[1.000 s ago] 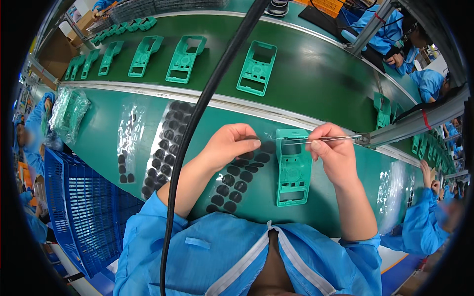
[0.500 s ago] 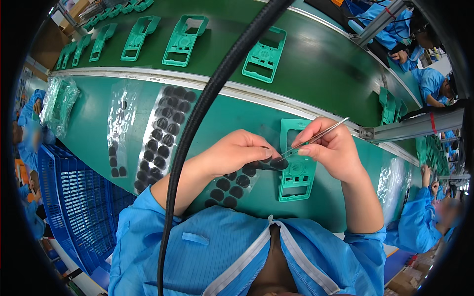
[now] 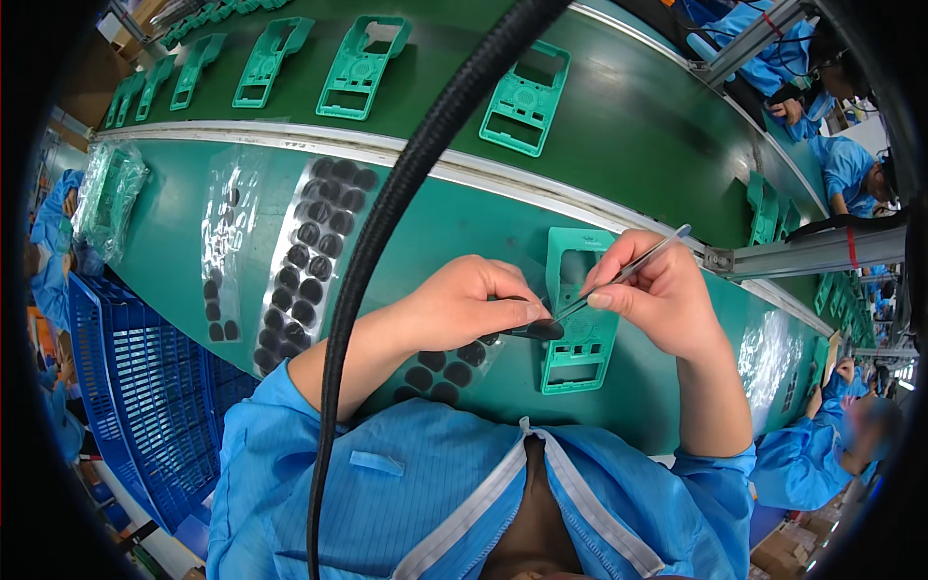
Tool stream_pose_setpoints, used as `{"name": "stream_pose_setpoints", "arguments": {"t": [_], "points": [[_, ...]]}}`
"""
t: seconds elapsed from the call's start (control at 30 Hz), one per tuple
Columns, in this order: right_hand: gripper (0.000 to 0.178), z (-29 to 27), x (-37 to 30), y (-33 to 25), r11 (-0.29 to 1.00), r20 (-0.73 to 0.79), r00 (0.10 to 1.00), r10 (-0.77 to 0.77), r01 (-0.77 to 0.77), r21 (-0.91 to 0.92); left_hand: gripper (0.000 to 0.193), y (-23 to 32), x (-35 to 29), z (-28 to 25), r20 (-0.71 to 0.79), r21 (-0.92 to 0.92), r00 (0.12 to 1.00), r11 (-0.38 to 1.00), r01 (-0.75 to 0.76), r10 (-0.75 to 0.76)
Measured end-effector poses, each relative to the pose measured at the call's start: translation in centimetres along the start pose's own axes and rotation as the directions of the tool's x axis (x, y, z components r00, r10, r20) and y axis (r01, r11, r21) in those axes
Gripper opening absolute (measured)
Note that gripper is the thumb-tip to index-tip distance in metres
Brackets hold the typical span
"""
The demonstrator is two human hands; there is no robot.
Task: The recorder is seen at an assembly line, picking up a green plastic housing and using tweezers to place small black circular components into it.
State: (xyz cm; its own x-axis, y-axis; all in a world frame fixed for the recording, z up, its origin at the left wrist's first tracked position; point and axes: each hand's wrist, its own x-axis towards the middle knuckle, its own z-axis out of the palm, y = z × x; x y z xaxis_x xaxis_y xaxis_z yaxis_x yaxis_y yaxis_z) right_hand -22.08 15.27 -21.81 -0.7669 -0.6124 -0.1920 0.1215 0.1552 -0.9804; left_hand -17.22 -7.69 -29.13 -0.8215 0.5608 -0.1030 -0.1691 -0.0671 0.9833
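Note:
My left hand (image 3: 474,307) pinches the edge of a clear sheet of black round pads (image 3: 435,362), thumb on top. My right hand (image 3: 655,300) grips metal tweezers (image 3: 650,255) between thumb and fingers. Their tips meet the black pad at the sheet's bent right edge, just past my left thumb; I cannot tell whether they have hold of it. Under and beside my hands lies a green plastic housing (image 3: 577,363) with a grille and cut-outs, its middle partly covered by my right hand and the pad.
Two more pad sheets (image 3: 302,271) (image 3: 224,261) lie to the left, near a bagged green part (image 3: 111,198) and a blue crate (image 3: 145,387). Beyond a metal rail, several green housings (image 3: 362,68) rest on the belt. A black cable (image 3: 411,164) crosses my view. Co-workers sit around.
The sheet's edge has bent and tipped at my left thumb, so its end pad shows narrower. The tweezers have turned steeper with my right hand. The whole view has shifted slightly.

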Motion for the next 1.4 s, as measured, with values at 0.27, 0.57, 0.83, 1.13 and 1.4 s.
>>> {"name": "stream_pose_setpoints", "arguments": {"t": [0.27,0.57,0.83,1.13,1.4], "points": [[0.015,-0.6,0.7,0.4,0.998,0.014,0.998,0.063,-0.063,0.005,0.017,0.0,0.0,0.2,-0.035,0.003,0.999,0.999,-0.041,0.042],[0.013,0.3,1.1,0.5,1.0,-0.056,0.998,0.001,-0.001,-0.001,0.02,0.0,0.0,0.1,-0.086,-0.049,0.995,0.998,0.042,-0.046],[0.017,2.3,-1.9,0.2,0.548,0.196,0.754,-0.627,0.605,-0.578,0.026,-0.1,0.3,0.0,-0.235,-0.219,0.955,0.967,0.129,-0.181],[0.02,0.6,-6.3,-2.4,0.812,-0.228,0.791,-0.568,0.492,-0.313,0.03,-1.0,0.4,-3.9,-0.657,0.159,0.749,0.987,0.035,0.079],[0.024,-5.5,-1.9,-0.3,0.998,-0.107,0.992,0.06,-0.063,-0.026,0.064,1.6,-0.1,2.2,-0.25,0.886,0.794,0.461,-0.043,0.554]]}}
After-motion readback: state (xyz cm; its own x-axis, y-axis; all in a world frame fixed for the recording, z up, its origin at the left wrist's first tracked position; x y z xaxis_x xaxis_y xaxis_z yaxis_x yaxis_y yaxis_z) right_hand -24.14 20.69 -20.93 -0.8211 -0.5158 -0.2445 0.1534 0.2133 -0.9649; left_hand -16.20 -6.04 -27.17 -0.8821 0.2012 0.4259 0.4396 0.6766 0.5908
